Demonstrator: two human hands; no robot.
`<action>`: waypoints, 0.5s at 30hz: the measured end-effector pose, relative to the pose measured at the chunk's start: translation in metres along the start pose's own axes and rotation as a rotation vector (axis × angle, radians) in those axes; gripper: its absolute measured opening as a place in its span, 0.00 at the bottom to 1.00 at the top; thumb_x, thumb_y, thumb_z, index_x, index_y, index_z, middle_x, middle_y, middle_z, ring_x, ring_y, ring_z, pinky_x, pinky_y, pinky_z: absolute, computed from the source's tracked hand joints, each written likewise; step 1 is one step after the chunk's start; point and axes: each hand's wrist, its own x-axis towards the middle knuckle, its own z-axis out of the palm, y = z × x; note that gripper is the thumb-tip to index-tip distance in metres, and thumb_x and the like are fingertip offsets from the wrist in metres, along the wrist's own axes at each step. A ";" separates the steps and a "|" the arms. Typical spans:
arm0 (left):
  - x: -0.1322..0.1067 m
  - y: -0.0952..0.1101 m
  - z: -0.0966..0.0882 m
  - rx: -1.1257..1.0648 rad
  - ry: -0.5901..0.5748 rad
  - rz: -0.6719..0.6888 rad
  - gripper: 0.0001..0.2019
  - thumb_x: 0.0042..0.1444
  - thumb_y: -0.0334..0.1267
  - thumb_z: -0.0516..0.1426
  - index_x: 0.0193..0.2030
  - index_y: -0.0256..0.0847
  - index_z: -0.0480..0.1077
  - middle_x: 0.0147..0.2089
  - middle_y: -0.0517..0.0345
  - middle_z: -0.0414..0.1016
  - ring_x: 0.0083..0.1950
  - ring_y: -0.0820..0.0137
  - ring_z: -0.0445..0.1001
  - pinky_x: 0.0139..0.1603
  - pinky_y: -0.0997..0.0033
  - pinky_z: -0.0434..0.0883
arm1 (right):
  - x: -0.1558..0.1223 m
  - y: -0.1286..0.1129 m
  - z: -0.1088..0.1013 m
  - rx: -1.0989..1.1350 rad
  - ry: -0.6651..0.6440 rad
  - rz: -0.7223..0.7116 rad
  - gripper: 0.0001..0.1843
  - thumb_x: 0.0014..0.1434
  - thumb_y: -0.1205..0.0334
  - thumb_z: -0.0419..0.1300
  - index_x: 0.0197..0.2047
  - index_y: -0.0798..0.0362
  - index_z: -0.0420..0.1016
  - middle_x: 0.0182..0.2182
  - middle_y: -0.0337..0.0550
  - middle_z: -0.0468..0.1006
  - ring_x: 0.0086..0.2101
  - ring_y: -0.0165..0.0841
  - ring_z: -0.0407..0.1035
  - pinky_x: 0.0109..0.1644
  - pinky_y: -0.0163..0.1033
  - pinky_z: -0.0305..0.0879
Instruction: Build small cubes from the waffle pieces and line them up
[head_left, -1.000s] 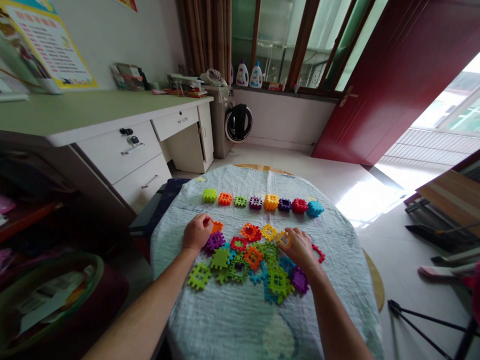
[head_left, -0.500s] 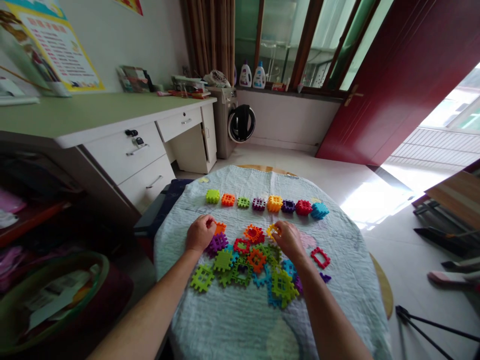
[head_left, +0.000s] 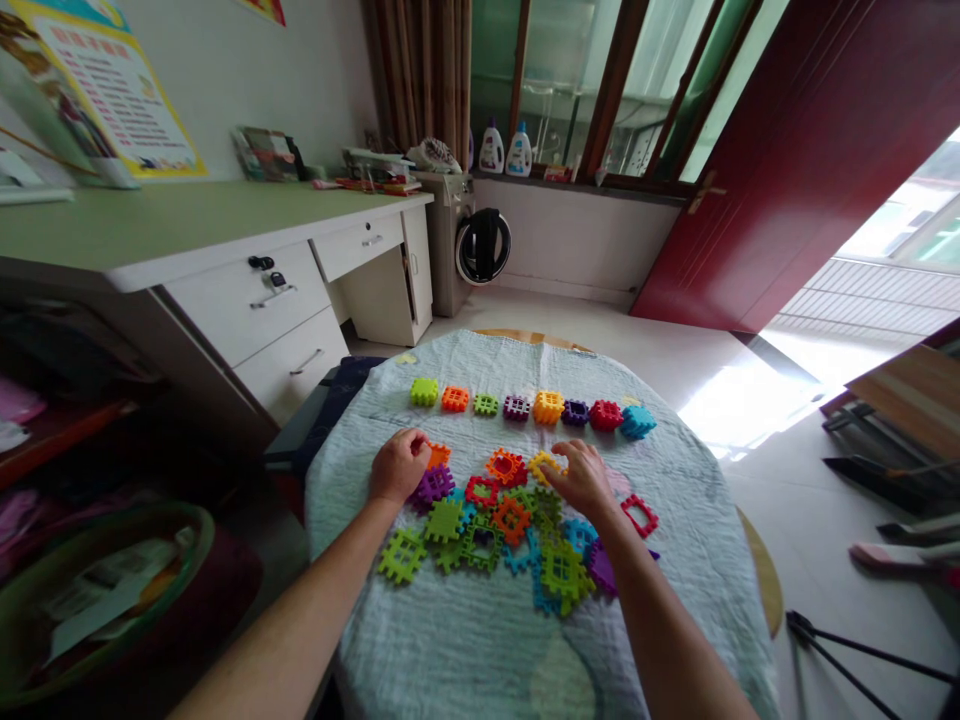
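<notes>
Cloth: pale blue quilted cloth (head_left: 420, 665) spread over a round wooden table (head_left: 763, 570), whose rim shows only at the far and right sides.

Left hand (head_left: 400, 466): curled loosely, fingertips down just beside a small orange lattice piece (head_left: 439, 456) and a purple plastic cube (head_left: 435, 484); the fingers hide whether it has hold of anything.

Right hand (head_left: 585, 478): partly open, fingers reaching forward, fingertips at a yellow lattice piece (head_left: 543, 465); I cannot tell whether they grip it.

Pile: loose square plastic waffle-block pieces (head_left: 480, 540) in green, red, orange and blue, overlapping between and below both hands.

Row: 8 hollow plastic cubes (head_left: 548, 407) in a straight line across the far half of the cloth, with a narrow strip of cloth between them and the pile.

Edges: a red square frame piece (head_left: 640, 515) lies loose right of the pile; the blue end cube (head_left: 637, 422) sits nearest the cloth's right edge.

Room: the widest open cloth lies nearest the person, below the pile.
</notes>
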 end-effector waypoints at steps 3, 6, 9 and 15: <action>0.000 0.002 -0.001 0.013 0.000 -0.012 0.08 0.52 0.37 0.50 0.30 0.41 0.71 0.35 0.53 0.77 0.36 0.64 0.74 0.41 0.68 0.68 | 0.001 -0.010 0.005 -0.089 -0.018 0.030 0.22 0.54 0.46 0.63 0.47 0.51 0.77 0.43 0.50 0.76 0.45 0.45 0.66 0.47 0.44 0.57; 0.000 0.003 -0.002 0.019 -0.003 -0.019 0.09 0.52 0.37 0.51 0.30 0.42 0.71 0.35 0.53 0.77 0.36 0.65 0.74 0.41 0.69 0.69 | 0.004 -0.015 0.009 -0.088 -0.015 0.040 0.22 0.52 0.49 0.65 0.47 0.52 0.76 0.44 0.50 0.76 0.46 0.45 0.66 0.47 0.45 0.58; 0.000 0.003 -0.002 0.024 0.007 -0.017 0.09 0.52 0.37 0.51 0.30 0.42 0.71 0.35 0.53 0.78 0.37 0.64 0.75 0.41 0.68 0.69 | 0.007 0.000 0.003 0.025 0.093 0.069 0.25 0.52 0.52 0.64 0.51 0.53 0.74 0.45 0.50 0.76 0.46 0.43 0.67 0.49 0.44 0.60; 0.001 -0.001 0.000 0.014 0.001 -0.002 0.09 0.52 0.38 0.50 0.30 0.42 0.71 0.35 0.53 0.78 0.38 0.63 0.75 0.42 0.68 0.70 | -0.001 0.047 -0.021 0.147 0.181 0.101 0.22 0.51 0.53 0.63 0.48 0.53 0.77 0.42 0.49 0.76 0.42 0.42 0.70 0.49 0.44 0.63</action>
